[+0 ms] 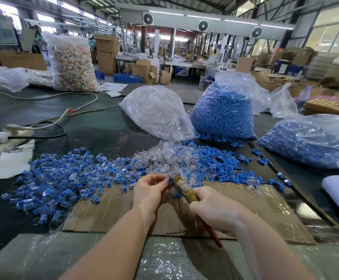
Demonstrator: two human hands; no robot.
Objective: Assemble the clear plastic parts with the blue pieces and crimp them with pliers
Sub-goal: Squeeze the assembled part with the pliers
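Head view: the left hand [151,187] pinches a small part at the pliers [181,187], gripped by the right hand [212,209]. Assembled pieces [63,180] lie heaped left; clear parts [160,156], blue pieces [211,158] and full bags [223,112] remain, so most work looks undone.

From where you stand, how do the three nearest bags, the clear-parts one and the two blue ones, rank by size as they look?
1. Blue bag on the right, though nearness and the frame edge make this unsure.
2. Clear-parts bag and upright blue bag: too alike to rank.
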